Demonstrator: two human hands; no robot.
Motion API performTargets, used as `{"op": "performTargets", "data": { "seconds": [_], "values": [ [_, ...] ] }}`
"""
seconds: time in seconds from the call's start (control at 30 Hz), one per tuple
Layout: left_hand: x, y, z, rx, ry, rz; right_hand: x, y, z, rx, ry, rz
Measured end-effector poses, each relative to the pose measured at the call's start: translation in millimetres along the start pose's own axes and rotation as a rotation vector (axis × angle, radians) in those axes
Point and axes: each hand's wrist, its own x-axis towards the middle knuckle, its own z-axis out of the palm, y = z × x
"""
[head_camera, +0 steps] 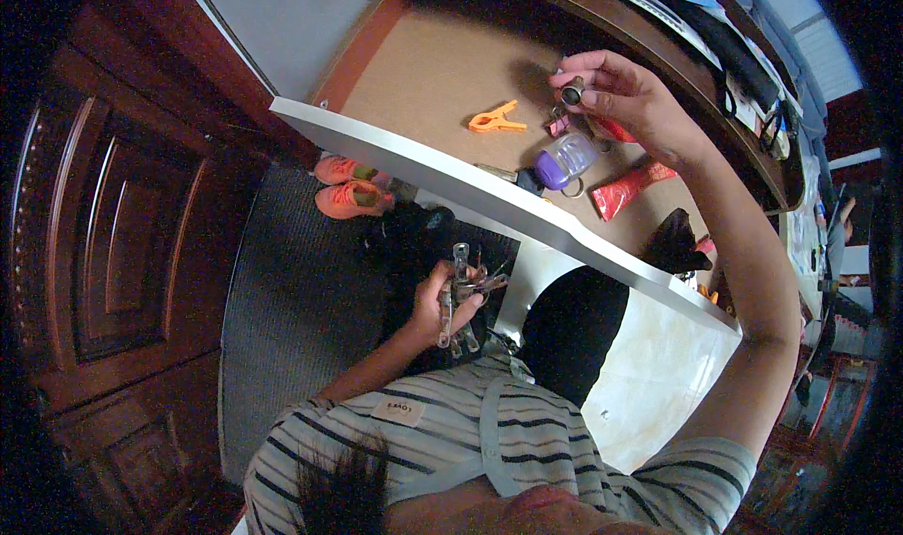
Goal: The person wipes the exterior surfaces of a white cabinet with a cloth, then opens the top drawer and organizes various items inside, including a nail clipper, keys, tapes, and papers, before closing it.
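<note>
My left hand (435, 305) is closed around several clear plastic clips (460, 260), held outside the drawer, in front of my body. My right hand (612, 90) reaches into the open drawer (437, 55). Its thumb and fingers pinch a small round object (572, 94) with a dark face and a metallic rim; its exact kind is unclear. Below those fingers lie a pink binder clip (559, 125) and a small clear bottle with a purple cap (564, 161). An orange plastic spring clamp (498, 118) rests to the left. A red tube (630, 190) lies under my right forearm.
The drawer's white front edge (451, 175) runs between my hands. A dark cloth-like item (677, 238) sits at its right end. Above is a brown desktop edge (705, 125) with papers and bags. Orange shoes (349, 200) stand on a dark mat (303, 274), near a wooden door (127, 238).
</note>
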Motion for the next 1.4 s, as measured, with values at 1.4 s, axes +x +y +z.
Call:
{"op": "performTargets", "data": {
  "seconds": [1.4],
  "values": [
    [2,15,7,0.119,-0.022,-0.023,-15,13,0,0.045,-0.139,-0.097]
  ]
}}
